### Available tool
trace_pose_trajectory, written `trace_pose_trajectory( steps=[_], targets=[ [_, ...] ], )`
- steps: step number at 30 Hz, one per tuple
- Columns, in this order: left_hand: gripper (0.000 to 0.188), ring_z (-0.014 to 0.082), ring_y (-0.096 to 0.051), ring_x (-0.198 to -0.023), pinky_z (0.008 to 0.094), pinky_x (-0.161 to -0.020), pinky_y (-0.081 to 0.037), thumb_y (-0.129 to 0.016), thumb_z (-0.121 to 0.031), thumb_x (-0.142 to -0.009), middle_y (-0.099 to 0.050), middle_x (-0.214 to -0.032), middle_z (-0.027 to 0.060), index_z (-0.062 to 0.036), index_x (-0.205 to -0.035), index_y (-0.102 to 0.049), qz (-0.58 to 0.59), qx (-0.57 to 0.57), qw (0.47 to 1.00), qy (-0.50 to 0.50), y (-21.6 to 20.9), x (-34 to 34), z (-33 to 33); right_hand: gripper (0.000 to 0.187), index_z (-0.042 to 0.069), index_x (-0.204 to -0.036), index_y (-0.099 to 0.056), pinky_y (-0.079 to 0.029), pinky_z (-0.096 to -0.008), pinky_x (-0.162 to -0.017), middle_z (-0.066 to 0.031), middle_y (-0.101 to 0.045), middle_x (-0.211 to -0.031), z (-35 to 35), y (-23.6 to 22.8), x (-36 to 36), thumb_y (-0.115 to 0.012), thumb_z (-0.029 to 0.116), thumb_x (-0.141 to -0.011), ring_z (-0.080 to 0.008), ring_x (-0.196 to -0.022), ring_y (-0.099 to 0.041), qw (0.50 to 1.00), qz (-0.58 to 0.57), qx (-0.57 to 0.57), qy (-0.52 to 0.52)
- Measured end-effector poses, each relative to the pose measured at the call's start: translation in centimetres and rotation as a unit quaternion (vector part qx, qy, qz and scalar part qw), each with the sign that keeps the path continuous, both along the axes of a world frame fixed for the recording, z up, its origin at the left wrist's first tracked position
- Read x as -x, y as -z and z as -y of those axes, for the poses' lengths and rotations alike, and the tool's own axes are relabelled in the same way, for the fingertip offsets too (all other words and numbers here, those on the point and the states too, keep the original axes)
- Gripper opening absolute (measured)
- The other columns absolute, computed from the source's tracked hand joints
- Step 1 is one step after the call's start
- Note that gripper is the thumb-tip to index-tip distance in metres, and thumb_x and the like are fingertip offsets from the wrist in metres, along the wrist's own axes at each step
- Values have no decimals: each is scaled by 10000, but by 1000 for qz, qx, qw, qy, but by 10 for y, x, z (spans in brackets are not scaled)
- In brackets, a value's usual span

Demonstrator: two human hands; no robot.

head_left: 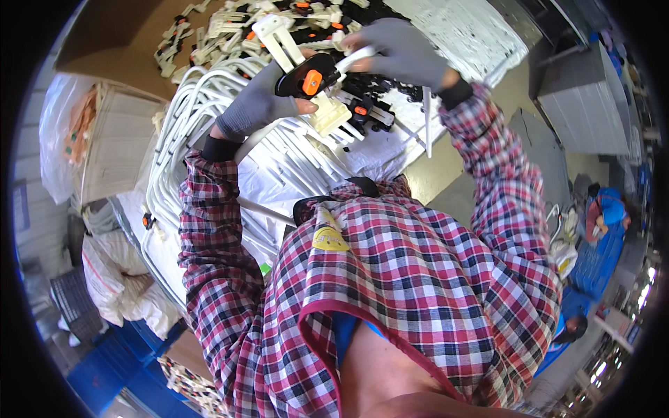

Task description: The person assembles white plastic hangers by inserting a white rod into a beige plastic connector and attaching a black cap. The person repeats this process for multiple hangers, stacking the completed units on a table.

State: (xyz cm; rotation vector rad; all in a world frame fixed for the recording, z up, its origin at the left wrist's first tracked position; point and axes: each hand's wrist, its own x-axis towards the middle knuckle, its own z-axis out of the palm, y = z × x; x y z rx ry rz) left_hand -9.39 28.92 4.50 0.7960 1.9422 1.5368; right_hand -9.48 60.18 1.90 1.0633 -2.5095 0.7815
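Beneath the raised arms, a desk (pixel 380 159) spread with white sheeting stretches from the far right toward the near left. On the near side the person's checked shirt (pixel 425 265), in red, white and dark squares, fills the middle, its cuffs reaching out over the desk. At the far left stands brown cardboard (pixel 129 38), and at the right, well apart from the hands, a grey box (pixel 585 104). A bundle of bent white tubes (pixel 182 132) lies on the left of the desk, the curved ends stacked close together. Just beyond it spreads a heap of white parts (pixel 226 28), dotted with orange and mixed with black pieces. Smaller black parts (pixel 382 117) lie on the sheeting to the right of the bundle, below the hands.

Both hands wear grey gloves with bare fingertips. The left grip (pixel 259 104) is closed around a black fitting (pixel 291 82), thumb on the near side, raised above the bundle's right edge; pale slotted pieces show on its far and near sides. From the right, the right grip (pixel 404 57) has its fingers bent round a short white tube piece (pixel 357 58), which meets the fitting. Smallest is the orange knob (pixel 312 82) on the fitting's face.
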Motion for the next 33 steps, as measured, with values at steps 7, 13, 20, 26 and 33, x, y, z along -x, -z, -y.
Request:
trace_pose_trajectory(
  steps=[7, 13, 20, 26, 33],
  targets=[
    [449, 238, -671, -896, 364, -803, -525, -706, -99, -833, -682, -944, 125, -53, -1257, -566, -121, 244, 950, -155, 5, -53, 88, 345, 60, -892, -597, -456, -300, -639, -37, -622, -799, -66, 221, -143, -692, 392, -911, -125, -727, -571, 792, 452, 135, 388],
    [276, 286, -627, -980, 357, -877, -492, -677, -51, -847, -644, -1056, 144, -15, -1114, -619, -482, 162, 618, -600, -11, -148, 102, 466, 84, -662, -573, -354, -253, -469, 32, -487, -543, -31, 235, -115, -633, 440, -958, -72, -469, -442, 784, 390, 320, 361],
    [850, 395, -531, -1217, 407, -970, -479, -760, -214, -846, -449, -1388, 205, -12, -1505, -262, -376, 91, 725, -570, 25, -184, 113, 448, 64, -1296, -484, -451, -334, -839, -172, -580, -1107, 246, 98, -119, -593, 326, -949, -286, -974, -575, 818, 485, 116, -286],
    [401, 459, -647, -788, 501, -678, -496, -579, -136, -904, -664, -877, 292, 30, -1268, -552, -203, 363, 467, -781, 130, -239, 314, 537, 16, -1328, -564, -468, -382, -1004, -186, -622, -1261, 242, 98, -110, -616, 383, -938, -287, -1174, -603, 885, 391, 29, -249],
    [427, 437, -634, -1000, 513, -861, -497, -601, -219, -900, -671, -1077, 247, -49, -1289, -551, 9, 531, 526, -664, 218, -306, 387, 277, 9, -1107, -654, -520, -292, -775, -81, -700, -922, 102, 194, -111, -655, 226, -935, -154, -854, -661, 890, 448, 87, 18]
  ],
)
